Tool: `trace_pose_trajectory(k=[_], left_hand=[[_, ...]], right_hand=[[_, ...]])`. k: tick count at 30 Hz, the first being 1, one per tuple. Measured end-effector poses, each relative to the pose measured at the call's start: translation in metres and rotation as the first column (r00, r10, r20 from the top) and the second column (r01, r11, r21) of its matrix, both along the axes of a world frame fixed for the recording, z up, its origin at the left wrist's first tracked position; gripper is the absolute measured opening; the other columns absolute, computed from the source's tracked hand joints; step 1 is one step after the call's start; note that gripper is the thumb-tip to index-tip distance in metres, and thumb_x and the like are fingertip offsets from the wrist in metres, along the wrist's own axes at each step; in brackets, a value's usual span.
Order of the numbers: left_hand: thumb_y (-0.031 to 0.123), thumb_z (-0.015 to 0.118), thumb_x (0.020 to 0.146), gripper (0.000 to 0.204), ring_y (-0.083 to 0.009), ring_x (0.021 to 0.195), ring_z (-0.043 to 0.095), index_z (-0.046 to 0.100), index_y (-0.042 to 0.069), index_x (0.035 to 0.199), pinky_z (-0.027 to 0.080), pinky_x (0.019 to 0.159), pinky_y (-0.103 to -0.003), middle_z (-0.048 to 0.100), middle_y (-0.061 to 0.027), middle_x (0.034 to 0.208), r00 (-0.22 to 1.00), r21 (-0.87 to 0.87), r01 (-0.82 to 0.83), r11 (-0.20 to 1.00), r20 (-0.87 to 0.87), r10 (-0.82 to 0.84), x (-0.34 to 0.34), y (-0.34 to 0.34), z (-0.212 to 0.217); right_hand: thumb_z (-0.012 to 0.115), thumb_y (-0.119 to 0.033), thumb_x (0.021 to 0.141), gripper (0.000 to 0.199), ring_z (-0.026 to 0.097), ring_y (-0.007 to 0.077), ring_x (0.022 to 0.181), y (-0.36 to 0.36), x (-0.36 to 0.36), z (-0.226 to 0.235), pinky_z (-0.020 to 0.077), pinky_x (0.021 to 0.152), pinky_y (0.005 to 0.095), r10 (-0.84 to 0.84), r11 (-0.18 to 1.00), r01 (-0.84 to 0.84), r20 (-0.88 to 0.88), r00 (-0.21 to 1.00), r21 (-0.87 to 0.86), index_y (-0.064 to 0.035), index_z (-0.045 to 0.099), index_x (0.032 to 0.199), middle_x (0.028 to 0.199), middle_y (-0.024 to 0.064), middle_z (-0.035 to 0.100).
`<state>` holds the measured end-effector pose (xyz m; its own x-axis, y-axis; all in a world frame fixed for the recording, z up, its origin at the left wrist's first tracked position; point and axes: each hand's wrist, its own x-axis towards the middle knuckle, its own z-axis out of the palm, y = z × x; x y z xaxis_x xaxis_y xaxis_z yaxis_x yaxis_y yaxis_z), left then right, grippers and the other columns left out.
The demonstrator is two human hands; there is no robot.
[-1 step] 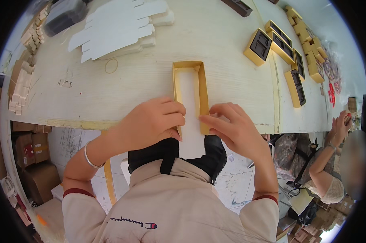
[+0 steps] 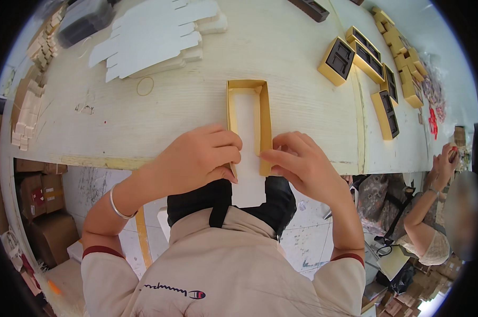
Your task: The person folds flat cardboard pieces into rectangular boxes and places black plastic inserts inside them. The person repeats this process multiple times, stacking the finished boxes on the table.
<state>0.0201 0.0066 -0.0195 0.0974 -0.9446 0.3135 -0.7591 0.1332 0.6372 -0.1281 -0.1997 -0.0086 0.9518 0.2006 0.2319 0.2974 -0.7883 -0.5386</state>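
Observation:
A long gold cardboard box [image 2: 264,116], white inside, lies partly folded in front of me. Its far end and both side walls stand up. At the near end its white bottom panel [image 2: 248,191] is unfolded and sticks out past the table edge, over my lap. My left hand [image 2: 207,154] is closed on the near part of the left wall, thumb toward the inside. On the right wall's near end, my right hand [image 2: 305,165] pinches with thumb and fingers. Some of the fingertips are hidden behind the walls.
Flat white card blanks [image 2: 149,37] are stacked at the far left, near a rubber band [image 2: 145,86]. Several gold boxes with black inserts [image 2: 338,59] stand at the right. Wooden-looking pale pieces [image 2: 27,116] line the left edge. A co-worker's hand [image 2: 446,158] shows far right.
Only a slight shift: the box's right wall and my right hand have moved a touch. Both hands keep their hold on the box.

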Motion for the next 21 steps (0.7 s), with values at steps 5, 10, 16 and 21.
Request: trace_pose_trajectory(k=[5,10,16,21], left_hand=[[0.006,0.079,0.067,0.027,-0.0230,0.069,0.054,0.059,0.007,0.087,0.046,0.060,-0.032,0.059,-0.0048,0.083,0.991,0.053,-0.123,0.991,-0.047,0.125,-0.005,-0.003,-0.001],[0.003,0.076,0.072,0.029,-0.0214,0.059,0.054,0.059,0.006,0.096,0.043,0.052,-0.030,0.057,-0.0061,0.073,0.954,0.056,-0.278,0.959,-0.099,0.282,-0.025,-0.015,0.006],[0.002,0.073,0.074,0.033,-0.0179,0.054,0.055,0.061,0.008,0.104,0.041,0.048,-0.028,0.057,-0.0057,0.070,0.914,0.086,-0.331,0.940,-0.217,0.342,-0.028,-0.014,0.005],[0.003,0.073,0.073,0.019,-0.0184,0.050,0.052,0.067,0.007,0.091,0.040,0.047,-0.029,0.054,-0.0039,0.068,0.963,0.021,-0.263,0.964,-0.059,0.264,-0.022,-0.010,-0.004]], right_hand=[[0.073,-0.006,0.071,0.021,0.050,0.0267,0.078,0.020,0.014,-0.007,0.0431,0.070,0.0374,-0.047,0.998,0.043,0.095,0.994,0.038,-0.0054,0.057,0.084,0.083,0.0083,0.047],[0.069,-0.001,0.073,0.018,0.050,0.0279,0.077,0.023,0.015,-0.011,0.0430,0.067,0.0379,-0.102,0.990,0.099,0.026,0.994,0.100,-0.0020,0.054,0.083,0.081,0.0103,0.045],[0.064,0.003,0.074,0.033,0.052,0.0309,0.080,0.032,0.005,-0.007,0.0442,0.069,0.0381,-0.155,0.963,0.164,-0.058,0.986,0.214,0.0011,0.057,0.106,0.089,0.0135,0.051],[0.059,0.008,0.069,0.054,0.055,0.0308,0.088,0.030,-0.011,-0.007,0.0461,0.074,0.0358,-0.084,0.993,0.077,0.084,0.993,0.088,0.0019,0.051,0.123,0.103,0.0158,0.056]])
